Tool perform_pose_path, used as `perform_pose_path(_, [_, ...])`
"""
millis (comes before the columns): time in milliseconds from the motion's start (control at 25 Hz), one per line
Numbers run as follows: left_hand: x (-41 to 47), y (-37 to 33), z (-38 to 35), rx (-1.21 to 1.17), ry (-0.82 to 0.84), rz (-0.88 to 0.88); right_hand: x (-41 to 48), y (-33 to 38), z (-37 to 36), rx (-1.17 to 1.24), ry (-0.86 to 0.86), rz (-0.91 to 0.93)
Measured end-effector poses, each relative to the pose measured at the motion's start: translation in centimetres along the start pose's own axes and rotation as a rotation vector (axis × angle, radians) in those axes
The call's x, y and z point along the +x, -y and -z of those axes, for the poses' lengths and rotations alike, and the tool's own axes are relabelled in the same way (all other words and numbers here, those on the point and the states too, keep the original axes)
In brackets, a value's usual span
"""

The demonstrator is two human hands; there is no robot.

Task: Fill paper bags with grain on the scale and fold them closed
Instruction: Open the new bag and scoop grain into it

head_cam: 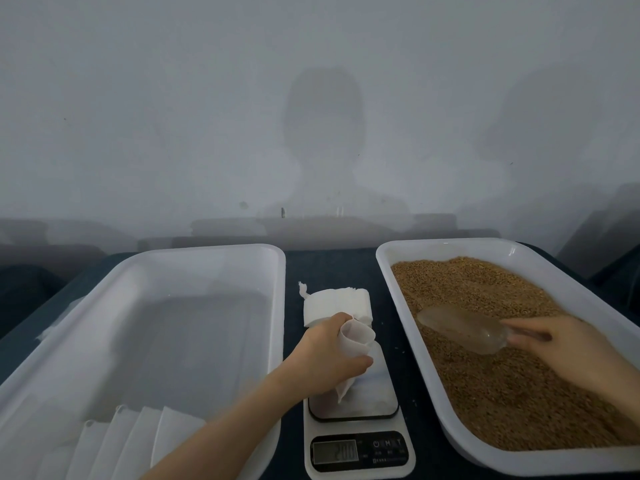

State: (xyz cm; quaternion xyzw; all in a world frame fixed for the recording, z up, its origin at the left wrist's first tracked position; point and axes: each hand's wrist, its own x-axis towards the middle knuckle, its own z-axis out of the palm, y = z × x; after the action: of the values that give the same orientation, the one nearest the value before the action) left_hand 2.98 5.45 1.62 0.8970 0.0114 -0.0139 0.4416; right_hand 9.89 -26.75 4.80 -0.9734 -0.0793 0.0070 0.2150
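My left hand (329, 355) grips a white paper bag (356, 341) with its mouth open upward, standing on the platform of the kitchen scale (356, 431). My right hand (561, 344) holds the handle of a clear plastic scoop (460, 329), which lies in the brown grain (502, 386) filling the white tray on the right (415, 327). The scoop looks to hold some grain.
A white tray on the left (273, 306) holds several folded white bags (131, 438) at its near end. A stack of unused white bags (336, 303) lies behind the scale. The dark table surface (329, 265) runs between the trays; a pale wall stands behind.
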Motion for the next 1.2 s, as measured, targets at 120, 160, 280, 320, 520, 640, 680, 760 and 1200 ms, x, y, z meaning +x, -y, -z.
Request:
perform_pose_path(120, [0.0,0.1,0.0,-0.001,0.0,-0.008,-0.4,0.8,0.8,0.029,-0.044,0.013])
perform_pose_path(160, [0.1,0.1,0.0,-0.008,0.002,-0.007,-0.4,1.2,1.2,0.036,-0.051,0.031])
perform_pose_path(280, [0.1,0.2,-0.1,-0.016,0.003,-0.015,-0.7,3.2,2.5,0.095,-0.058,0.149])
perform_pose_path(320, [0.1,0.2,-0.1,-0.017,0.003,-0.017,-0.7,4.0,2.9,0.109,-0.046,0.195])
perform_pose_path(520, [0.1,0.1,-0.1,-0.025,0.011,-0.02,0.0,7.1,3.0,-0.066,-0.039,0.39])
perform_pose_path(640, [0.1,0.1,-0.1,-0.036,0.018,-0.021,0.7,8.1,2.7,-0.133,-0.059,0.498])
perform_pose_path(680, [0.1,0.2,-0.1,-0.037,0.021,-0.02,0.9,8.4,2.6,-0.155,-0.074,0.518])
perform_pose_path(760, [0.1,0.3,-0.1,-0.038,0.02,-0.023,1.3,8.9,2.3,-0.222,-0.139,0.551])
perform_pose_path(1200, [0.5,0.3,-0.3,-0.054,0.008,-0.044,1.8,10.4,1.9,-0.366,-0.152,0.607])
